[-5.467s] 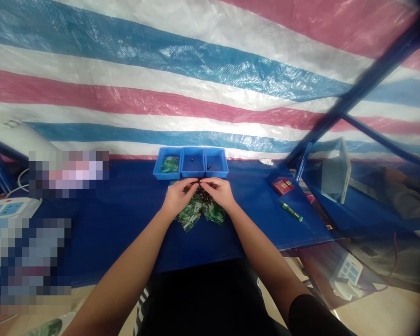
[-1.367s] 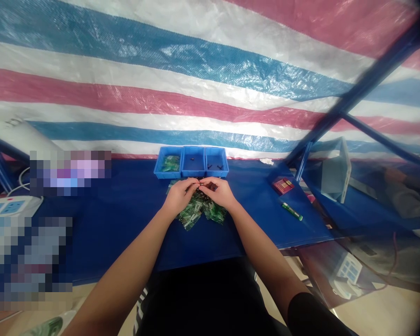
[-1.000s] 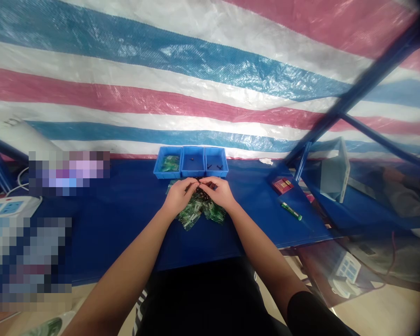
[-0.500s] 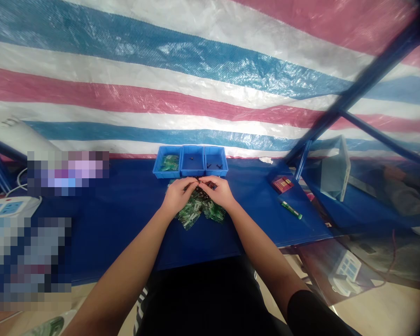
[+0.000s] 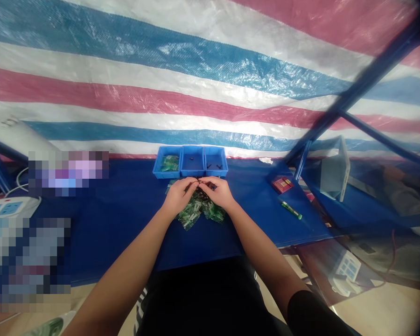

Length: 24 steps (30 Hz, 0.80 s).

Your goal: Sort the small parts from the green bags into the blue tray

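My left hand (image 5: pixel 179 196) and my right hand (image 5: pixel 217 190) meet fingertip to fingertip above a pile of small green packets (image 5: pixel 192 212). Both hands are closed in a pinch around something small and dark, too hidden by the fingers to name. Dark little pieces show on the pile just below the fingertips. Right behind the hands stand three joined blue bins: the left bin (image 5: pixel 156 168) holds green packets, the middle bin (image 5: pixel 192 168) one small dark piece, and the right bin (image 5: pixel 216 173) a few dark pieces.
The blue table (image 5: pixel 119 224) spreads to both sides. On its right lie a red box (image 5: pixel 282 185), a green tube (image 5: pixel 291 210) and a crumpled white scrap (image 5: pixel 265 160). A white power strip (image 5: pixel 24 207) sits at the left. Striped sheeting (image 5: pixel 196 102) hangs behind, with a blue metal frame (image 5: pixel 322 121) at right.
Almost nothing differs. Both hands stay together over the pile, with only a very slight shift of the fingers.
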### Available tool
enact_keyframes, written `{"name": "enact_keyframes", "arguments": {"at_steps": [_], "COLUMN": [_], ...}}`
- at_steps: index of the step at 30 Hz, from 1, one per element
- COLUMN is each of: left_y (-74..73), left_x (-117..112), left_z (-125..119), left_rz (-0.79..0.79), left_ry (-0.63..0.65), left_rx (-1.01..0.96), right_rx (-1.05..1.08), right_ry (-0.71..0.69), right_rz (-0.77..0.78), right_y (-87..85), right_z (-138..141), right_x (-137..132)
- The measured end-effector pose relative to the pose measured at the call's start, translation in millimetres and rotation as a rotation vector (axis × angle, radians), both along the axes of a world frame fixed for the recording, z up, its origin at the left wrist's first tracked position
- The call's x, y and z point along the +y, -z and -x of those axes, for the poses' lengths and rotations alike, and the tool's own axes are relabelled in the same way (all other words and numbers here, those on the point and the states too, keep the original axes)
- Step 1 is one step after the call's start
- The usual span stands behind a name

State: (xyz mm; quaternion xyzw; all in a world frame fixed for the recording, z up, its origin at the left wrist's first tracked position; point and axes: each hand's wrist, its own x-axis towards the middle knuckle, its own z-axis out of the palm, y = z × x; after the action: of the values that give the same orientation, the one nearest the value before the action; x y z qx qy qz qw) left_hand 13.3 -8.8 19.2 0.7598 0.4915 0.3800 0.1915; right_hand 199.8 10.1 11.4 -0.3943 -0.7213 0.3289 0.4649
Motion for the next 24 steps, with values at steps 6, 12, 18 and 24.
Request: {"name": "enact_keyframes", "arguments": {"at_steps": [6, 12, 18, 24], "left_y": [5.5, 0.4, -1.5, -2.1], "left_x": [2.0, 0.4, -0.7, -0.6], "left_z": [0.8, -0.7, -2.1, -1.6], "left_rz": [-0.023, -0.012, -0.011, 0.0], "left_ry": [-0.046, -0.006, 0.011, 0.001], "left_rx": [-0.02, 0.0, 0.002, 0.012], "right_rx": [-0.04, -0.06, -0.076, -0.074], "right_ry": [0.009, 0.004, -0.002, 0.011], "right_rz": [-0.006, -0.025, -0.032, -0.048], "right_y": [1.5, 0.7, -0.6, 1.3], "right_z": [-1.3, -0.7, -1.0, -0.1], "right_x": [1.3, 1.3, 0.6, 1.2]}}
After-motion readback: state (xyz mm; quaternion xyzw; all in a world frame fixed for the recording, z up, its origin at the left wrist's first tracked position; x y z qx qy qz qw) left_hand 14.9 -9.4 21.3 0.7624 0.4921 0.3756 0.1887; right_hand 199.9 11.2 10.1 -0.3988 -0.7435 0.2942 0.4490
